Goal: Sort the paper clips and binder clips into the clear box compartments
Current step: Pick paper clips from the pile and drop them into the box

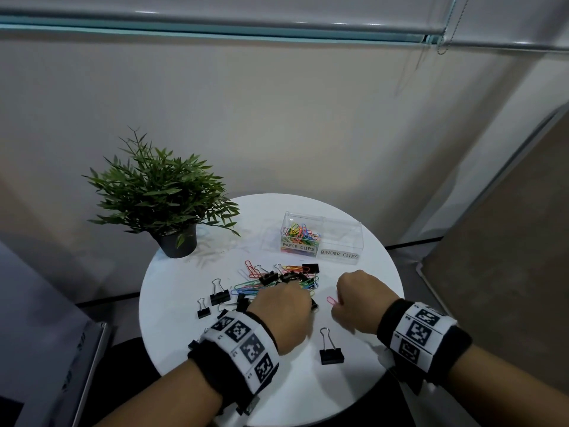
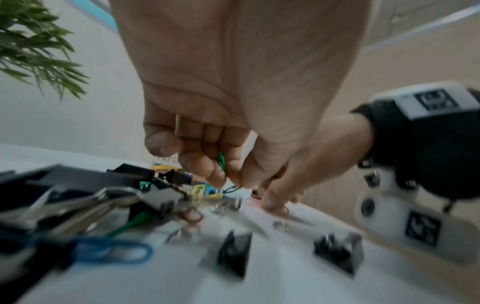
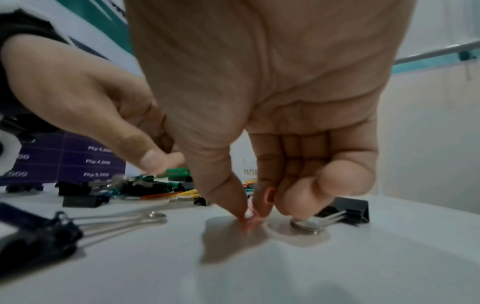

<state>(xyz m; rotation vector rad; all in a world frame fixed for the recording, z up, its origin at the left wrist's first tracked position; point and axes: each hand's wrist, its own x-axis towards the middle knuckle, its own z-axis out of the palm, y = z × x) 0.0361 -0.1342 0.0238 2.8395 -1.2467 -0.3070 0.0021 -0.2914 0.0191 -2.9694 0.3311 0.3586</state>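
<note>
A clear two-part box (image 1: pixel 354 234) stands at the back of the round white table (image 1: pixel 184 272). Its PAPER CLIPS side (image 1: pixel 300 234) holds coloured clips; nothing shows in the BINDER CLIPS side (image 1: pixel 340 241). A mixed pile of paper clips and black binder clips (image 1: pixel 277 278) lies mid-table. My left hand (image 2: pixel 228 183) hovers over the pile's near edge and pinches a green paper clip (image 2: pixel 221 162) between thumb and fingers. Just right of the pile, my right hand (image 3: pixel 253 216) pinches a pink paper clip (image 1: pixel 332 301) that still lies on the tabletop.
Loose binder clips lie at the front (image 1: pixel 331 354) and at the left (image 1: pixel 220 295), (image 1: pixel 203 309). A potted plant (image 1: pixel 160 195) stands at the table's back left. A wall rises behind the table, and a grey panel (image 1: pixel 46 349) stands at the left.
</note>
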